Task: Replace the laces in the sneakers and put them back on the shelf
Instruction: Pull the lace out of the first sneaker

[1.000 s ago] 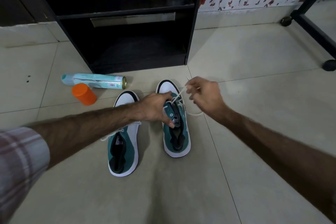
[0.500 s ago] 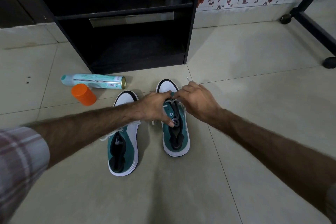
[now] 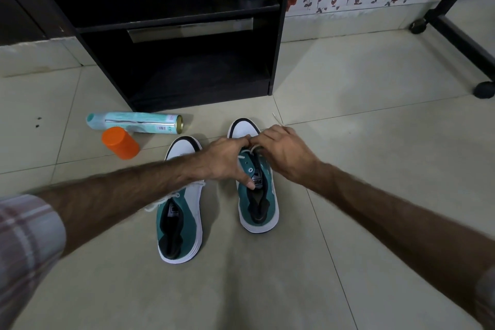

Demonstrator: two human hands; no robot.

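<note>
The right sneaker (image 3: pixel 258 190) is steadied on the floor (image 3: pixel 348 142) by the left hand (image 3: pixel 227 161), thumb on its tongue. The white lace (image 3: pixel 247 151) is pinched by the right hand (image 3: pixel 284 153) (fingertips meeting). The left sneaker (image 3: pixel 179 222) lies beside, before the shelf (image 3: pixel 187 83).
</note>
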